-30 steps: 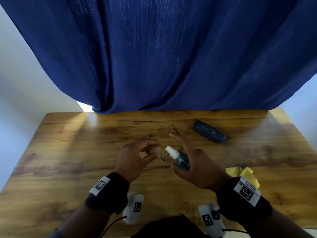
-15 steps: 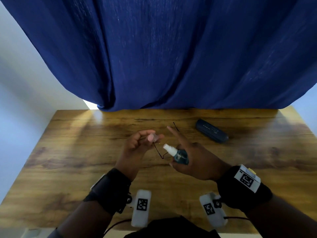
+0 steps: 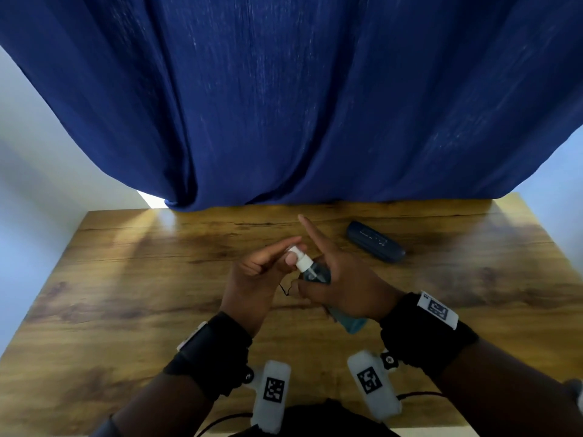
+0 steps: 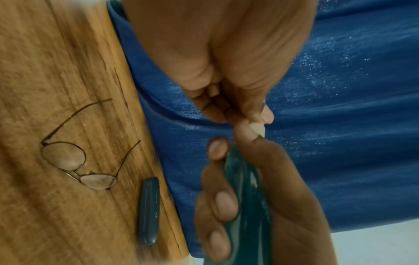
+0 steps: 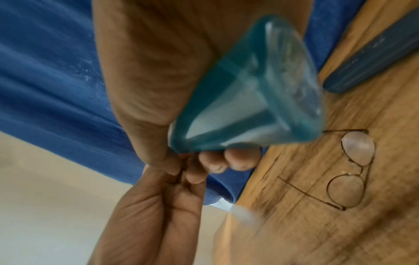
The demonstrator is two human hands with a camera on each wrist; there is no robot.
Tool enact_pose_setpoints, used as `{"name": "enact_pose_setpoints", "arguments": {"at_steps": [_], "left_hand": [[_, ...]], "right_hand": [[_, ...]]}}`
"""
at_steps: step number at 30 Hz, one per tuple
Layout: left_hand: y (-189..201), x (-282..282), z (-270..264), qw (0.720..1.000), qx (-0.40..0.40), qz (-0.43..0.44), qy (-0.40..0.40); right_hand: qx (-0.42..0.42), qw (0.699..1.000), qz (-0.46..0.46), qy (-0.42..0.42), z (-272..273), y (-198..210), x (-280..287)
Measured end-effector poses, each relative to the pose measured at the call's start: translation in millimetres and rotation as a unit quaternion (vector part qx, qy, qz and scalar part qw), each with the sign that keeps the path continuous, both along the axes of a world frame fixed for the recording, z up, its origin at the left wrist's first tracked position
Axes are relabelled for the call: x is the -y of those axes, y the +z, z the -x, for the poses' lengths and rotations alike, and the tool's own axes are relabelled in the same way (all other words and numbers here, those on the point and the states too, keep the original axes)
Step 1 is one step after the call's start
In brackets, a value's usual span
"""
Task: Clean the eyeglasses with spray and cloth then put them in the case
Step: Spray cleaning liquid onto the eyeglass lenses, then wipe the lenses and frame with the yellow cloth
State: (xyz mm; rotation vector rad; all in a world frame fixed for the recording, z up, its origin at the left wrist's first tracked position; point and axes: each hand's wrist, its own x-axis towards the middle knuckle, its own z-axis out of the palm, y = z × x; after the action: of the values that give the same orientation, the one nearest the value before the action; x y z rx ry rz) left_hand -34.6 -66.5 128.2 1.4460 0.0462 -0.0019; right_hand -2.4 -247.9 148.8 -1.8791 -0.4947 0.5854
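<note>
Right hand (image 3: 344,282) gripping spray bottle (image 3: 315,272), left hand (image 3: 262,272) pinching its white cap, eyeglasses (image 4: 78,161) mostly hidden overhead

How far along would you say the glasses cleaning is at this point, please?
Early. In hand: the right hand grips the spray bottle while the left hand pinches its white top. The glasses lie untouched on the table. Left: spraying, wiping, then casing; the case lies shut.

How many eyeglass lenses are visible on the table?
2: both lenses of the eyeglasses lie side by side on the table, near the case. None seems hidden.
</note>
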Motion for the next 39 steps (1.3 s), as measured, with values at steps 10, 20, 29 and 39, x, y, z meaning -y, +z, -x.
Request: {"name": "enact_pose_setpoints", "arguments": {"at_steps": [10,20,29,39], "left_hand": [[-13.4,9.3,-24.9,0.99,0.034,-0.088,-0.101],[-54.0,65.8,-46.1,0.939,0.006,-0.31,-0.147],[-81.8,92.6,-56.4,0.926,-0.015,-0.356,-0.123],[-115.2,75.0,-44.0,0.921,-0.078,-0.379,-0.04]], "right_hand": [[-0.046,0.998,-0.028,-0.039,1.1,-34.1,20.8],[0.009,0.951,0.176,-0.256,0.0,-117.1,154.5],[0.032,0.857,0.173,-0.485,-63.6,-158.4,258.4],[0.019,0.874,0.093,-0.476,-52.7,-176.0,263.8]]}}
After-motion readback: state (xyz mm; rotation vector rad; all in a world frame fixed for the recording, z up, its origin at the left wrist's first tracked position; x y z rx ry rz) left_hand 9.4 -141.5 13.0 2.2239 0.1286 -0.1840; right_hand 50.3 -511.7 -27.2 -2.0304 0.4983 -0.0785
